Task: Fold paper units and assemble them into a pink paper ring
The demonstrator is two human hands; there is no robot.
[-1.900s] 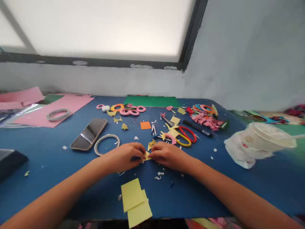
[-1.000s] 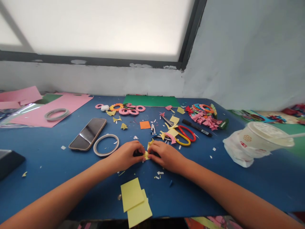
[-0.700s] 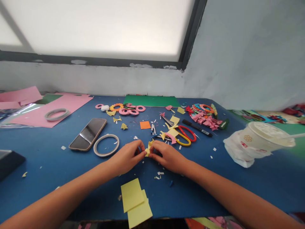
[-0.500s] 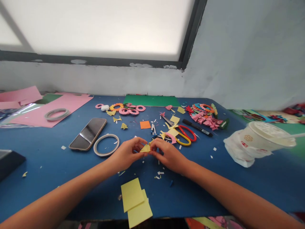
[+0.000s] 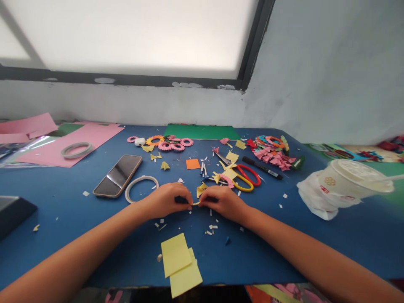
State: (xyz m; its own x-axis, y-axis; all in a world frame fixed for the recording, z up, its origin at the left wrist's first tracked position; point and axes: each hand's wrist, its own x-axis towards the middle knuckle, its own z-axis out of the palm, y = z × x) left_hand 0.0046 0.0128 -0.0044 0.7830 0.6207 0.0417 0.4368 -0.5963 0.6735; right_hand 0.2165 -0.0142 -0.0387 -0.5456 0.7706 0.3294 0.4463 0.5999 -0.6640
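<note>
Between my two hands is a small folded piece of yellow paper [image 5: 196, 203], seen nearly edge-on. My left hand [image 5: 170, 198] pinches its left end, and my right hand [image 5: 223, 201] pinches the right end. Just behind the fingers lies another folded yellow paper piece [image 5: 201, 189]. Beyond my right hand are scissors [image 5: 244, 183] with red and yellow handles, among yellow paper scraps. A roll of white tape [image 5: 128, 192] rests by my left wrist. Near the table's front edge lie yellow paper squares [image 5: 176, 255], partly overlapping.
A phone [image 5: 118, 176] and pink sheets [image 5: 78, 139] are on the left. Paper rings [image 5: 172, 146] and an orange square [image 5: 192, 163] lie farther back. To the right are a black marker [image 5: 262, 168], a heap of pink folded pieces [image 5: 273, 158] and a lidded cup [image 5: 347, 181] with a straw.
Both hands have shifted slightly toward me. The yellow paper between them, earlier a visible triangle, has turned edge-on. The folded piece behind them is now more exposed.
</note>
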